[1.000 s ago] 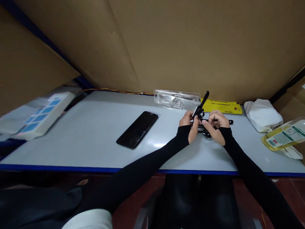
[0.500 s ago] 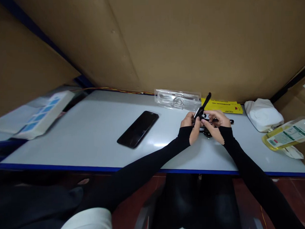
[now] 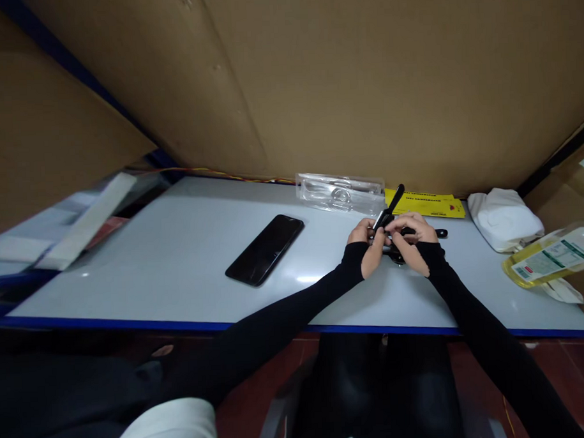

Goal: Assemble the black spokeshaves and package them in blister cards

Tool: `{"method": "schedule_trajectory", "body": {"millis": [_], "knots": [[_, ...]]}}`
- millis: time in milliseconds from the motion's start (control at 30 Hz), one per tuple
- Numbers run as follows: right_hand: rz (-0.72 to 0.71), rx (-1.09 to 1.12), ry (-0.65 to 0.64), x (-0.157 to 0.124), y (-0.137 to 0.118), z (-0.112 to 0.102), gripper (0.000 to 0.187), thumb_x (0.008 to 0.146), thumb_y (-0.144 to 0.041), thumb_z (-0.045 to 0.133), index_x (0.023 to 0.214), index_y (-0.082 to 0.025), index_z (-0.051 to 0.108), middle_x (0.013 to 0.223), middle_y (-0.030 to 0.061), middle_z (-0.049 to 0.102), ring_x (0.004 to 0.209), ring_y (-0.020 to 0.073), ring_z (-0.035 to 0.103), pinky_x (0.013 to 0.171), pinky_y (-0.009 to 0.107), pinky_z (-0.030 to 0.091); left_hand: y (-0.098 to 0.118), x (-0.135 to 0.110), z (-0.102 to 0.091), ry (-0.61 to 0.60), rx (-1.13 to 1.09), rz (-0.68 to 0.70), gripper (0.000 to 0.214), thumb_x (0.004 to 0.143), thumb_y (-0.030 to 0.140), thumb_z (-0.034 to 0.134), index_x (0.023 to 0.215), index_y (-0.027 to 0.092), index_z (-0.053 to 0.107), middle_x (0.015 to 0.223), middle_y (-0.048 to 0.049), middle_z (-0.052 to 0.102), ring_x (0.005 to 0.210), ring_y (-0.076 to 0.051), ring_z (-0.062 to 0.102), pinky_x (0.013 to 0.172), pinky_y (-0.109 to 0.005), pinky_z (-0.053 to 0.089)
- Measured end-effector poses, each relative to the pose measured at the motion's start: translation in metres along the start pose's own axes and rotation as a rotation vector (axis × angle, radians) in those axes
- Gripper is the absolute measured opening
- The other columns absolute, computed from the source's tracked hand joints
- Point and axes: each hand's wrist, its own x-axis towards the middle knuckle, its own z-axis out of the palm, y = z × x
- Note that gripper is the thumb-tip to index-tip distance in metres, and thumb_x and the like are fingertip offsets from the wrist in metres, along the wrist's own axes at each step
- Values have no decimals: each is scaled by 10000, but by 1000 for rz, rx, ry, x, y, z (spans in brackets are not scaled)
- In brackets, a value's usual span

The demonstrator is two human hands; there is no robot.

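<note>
My left hand (image 3: 371, 245) is closed around a black spokeshave (image 3: 395, 199), one handle of which points up and away to the right. A pale, flat metal part shows beside my left fingers. My right hand (image 3: 414, 237) is closed too, its thumb and fingertips pinched at the middle of the spokeshave; the small part under them is hidden. Beneath my hands lies another black tool, partly covered, with its handle end (image 3: 440, 233) sticking out to the right. Both hands are above the right half of the grey table (image 3: 178, 248).
A black phone (image 3: 265, 250) lies left of my hands. Behind are clear plastic packaging (image 3: 339, 193) and yellow printed cards (image 3: 425, 205). On the right are a white bundle (image 3: 505, 219) and a tilted bottle of yellow liquid (image 3: 547, 259). A blurred white box (image 3: 88, 223) is at far left.
My right fingers have drawn in to the middle of the spokeshave, whose raised handle has dipped slightly. At far left the white box has turned, hiding its blue patches.
</note>
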Motion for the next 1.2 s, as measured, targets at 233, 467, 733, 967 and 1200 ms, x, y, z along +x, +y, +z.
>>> {"method": "schedule_trajectory", "body": {"millis": [233, 467, 733, 967, 1200], "knots": [[-30, -37, 36, -1, 10, 0, 253, 895, -362, 752, 1113, -235, 770, 1069, 74, 661, 827, 177, 670, 523, 242, 526, -12, 5, 1, 29, -64, -27, 308, 906, 489, 713, 969, 202, 621, 715, -10, 711, 579, -144, 669, 547, -232, 526], [-235, -248, -76, 2, 24, -12, 264, 1031, -297, 563, 1119, -266, 810, 1146, 98, 712, 946, 213, 710, 689, 304, 594, -26, 8, 10, -21, -120, -140, 298, 910, 454, 738, 978, 195, 608, 703, -8, 714, 461, -89, 557, 469, -189, 454], [-179, -260, -66, 8, 37, -13, 217, 957, -402, 706, 1061, -256, 827, 1073, 95, 712, 714, 181, 679, 601, 316, 587, -16, 12, 8, -99, -118, -254, 225, 950, 360, 697, 984, 182, 564, 669, 15, 686, 355, -55, 451, 394, -184, 388], [-249, -230, -277, 20, 48, -34, 212, 1012, -441, 614, 991, -333, 795, 1079, 71, 725, 898, 268, 715, 788, 422, 599, 20, 16, -9, -334, -69, -443, 145, 964, 219, 635, 975, 203, 491, 637, 27, 689, 313, -54, 407, 375, -180, 338], [-227, -193, -216, 18, 31, -34, 215, 934, -531, 687, 966, -354, 805, 958, 74, 736, 669, 264, 638, 583, 452, 532, 38, 19, -17, -403, -40, -501, 228, 951, 277, 704, 944, 220, 484, 626, 33, 680, 315, -57, 378, 378, -193, 279]]}}
